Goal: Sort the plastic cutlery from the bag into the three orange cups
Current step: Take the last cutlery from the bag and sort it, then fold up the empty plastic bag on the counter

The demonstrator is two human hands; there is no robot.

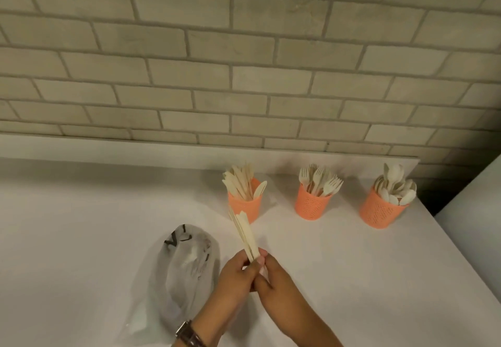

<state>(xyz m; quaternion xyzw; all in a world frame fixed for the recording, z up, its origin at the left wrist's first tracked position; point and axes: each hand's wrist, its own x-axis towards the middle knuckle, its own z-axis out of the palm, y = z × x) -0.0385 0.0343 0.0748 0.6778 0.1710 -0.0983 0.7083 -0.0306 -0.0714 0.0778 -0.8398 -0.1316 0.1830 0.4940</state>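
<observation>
Both hands, left hand (236,273) and right hand (273,279), gripped a bundle of knives (244,231), likely bound for the knife cup (245,207).

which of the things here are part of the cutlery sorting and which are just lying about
Part of the job:
- left hand and right hand, both gripping a bundle of knives
- plastic bag
- knife cup
- fork cup
- spoon cup

Just there:
- wristwatch
- white counter
- brick wall
</observation>
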